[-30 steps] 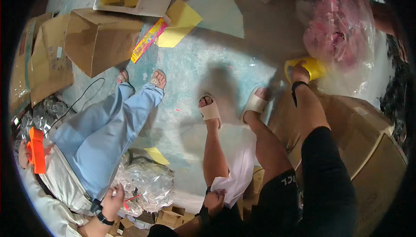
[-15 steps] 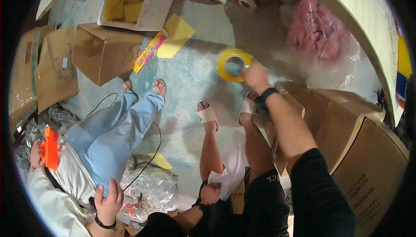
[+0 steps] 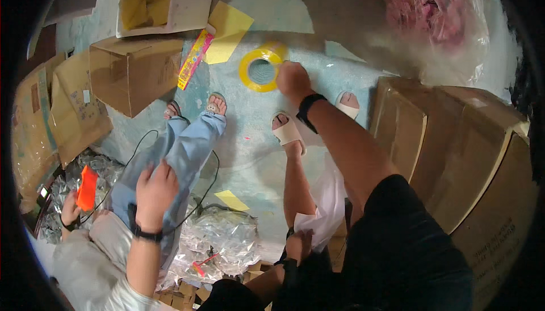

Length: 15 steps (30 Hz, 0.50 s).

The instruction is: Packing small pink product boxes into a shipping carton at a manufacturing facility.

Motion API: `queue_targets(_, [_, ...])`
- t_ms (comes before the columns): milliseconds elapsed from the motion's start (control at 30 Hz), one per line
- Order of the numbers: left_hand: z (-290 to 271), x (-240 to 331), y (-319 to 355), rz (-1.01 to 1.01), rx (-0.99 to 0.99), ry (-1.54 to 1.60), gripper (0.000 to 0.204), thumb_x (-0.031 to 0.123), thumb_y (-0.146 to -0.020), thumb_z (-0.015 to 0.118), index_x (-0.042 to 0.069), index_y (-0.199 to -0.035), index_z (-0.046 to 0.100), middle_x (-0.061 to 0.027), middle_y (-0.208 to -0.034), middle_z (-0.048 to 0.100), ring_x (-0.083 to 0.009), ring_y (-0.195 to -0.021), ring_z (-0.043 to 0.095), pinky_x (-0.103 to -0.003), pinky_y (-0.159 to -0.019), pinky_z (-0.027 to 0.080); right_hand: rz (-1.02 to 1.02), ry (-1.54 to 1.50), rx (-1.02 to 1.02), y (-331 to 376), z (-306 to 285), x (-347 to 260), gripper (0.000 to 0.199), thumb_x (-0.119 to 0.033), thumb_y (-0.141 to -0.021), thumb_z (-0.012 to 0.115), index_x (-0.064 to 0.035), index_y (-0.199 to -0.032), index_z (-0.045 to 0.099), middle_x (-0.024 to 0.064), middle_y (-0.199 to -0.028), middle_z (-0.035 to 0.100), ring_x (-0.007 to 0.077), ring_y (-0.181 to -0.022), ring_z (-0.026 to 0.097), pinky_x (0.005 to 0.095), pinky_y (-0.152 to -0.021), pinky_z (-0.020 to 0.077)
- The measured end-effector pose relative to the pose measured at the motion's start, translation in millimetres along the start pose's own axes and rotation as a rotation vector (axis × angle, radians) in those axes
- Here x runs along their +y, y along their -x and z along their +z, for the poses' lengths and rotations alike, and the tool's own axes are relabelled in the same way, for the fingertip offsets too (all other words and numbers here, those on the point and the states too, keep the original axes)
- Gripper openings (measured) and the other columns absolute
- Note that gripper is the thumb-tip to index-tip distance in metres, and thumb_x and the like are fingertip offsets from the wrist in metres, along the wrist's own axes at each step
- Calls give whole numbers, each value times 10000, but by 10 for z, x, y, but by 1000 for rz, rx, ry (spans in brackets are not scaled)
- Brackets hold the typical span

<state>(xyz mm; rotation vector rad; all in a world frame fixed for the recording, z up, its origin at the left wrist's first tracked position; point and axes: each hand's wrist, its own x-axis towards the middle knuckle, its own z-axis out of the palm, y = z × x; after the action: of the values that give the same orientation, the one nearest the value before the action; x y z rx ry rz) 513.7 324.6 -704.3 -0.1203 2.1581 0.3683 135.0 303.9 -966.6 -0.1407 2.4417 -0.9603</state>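
Observation:
My right hand (image 3: 294, 81) is stretched forward over the floor, its fingers closed on the right edge of a wide roll of yellow-edged packing tape (image 3: 246, 71). The roll hangs above the floor, its round hole facing up toward me. Down by my lap, my left hand (image 3: 299, 245) is closed on a thin whitish sheet (image 3: 325, 211), which drapes between my legs. Whether that sheet is paper or plastic I cannot tell. To the left, a person in light blue trousers has one hand (image 3: 156, 189) raised, fingers apart and slightly blurred, and an orange handheld tool (image 3: 87, 188) in the other.
Cardboard boxes (image 3: 448, 135) line my right side, and more boxes (image 3: 133, 72) stand at the left. A bag of pink material (image 3: 434, 15) lies far right. Yellow card (image 3: 228, 31) and a narrow pink-yellow packet (image 3: 196, 60) lie ahead. Crumpled clear plastic (image 3: 218, 240) sits near left.
My right hand has moved the tape roll left and slightly farther away. The other person's near hand has lifted away from their lap. My view has shifted a little.

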Motion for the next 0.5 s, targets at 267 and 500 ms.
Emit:
queue_targets(267, [-1194, -741, -2499, 577, 318, -101, 218, 226, -916, 554, 72, -1037, 649, -158, -1038, 623, -305, -1007, 586, -377, -860, 478, 198, -658, -78, 215, -38, 545, 305, -169, -977, 417, -20, -1042, 675, 134, -855, 696, 242, -734, 685, 352, -724, 546])
queue_targets(500, [-2342, -1571, -3900, 1164, 596, -682, 282, 175, -864, 570, 69, -1126, 567, -86, -1216, 559, -252, -1208, 493, -341, -1028, 423, 352, -735, 429, 845, 533, 108, 289, -180, -978, 474, -37, -1145, 661, 125, -895, 717, 247, -774, 700, 381, -708, 552])
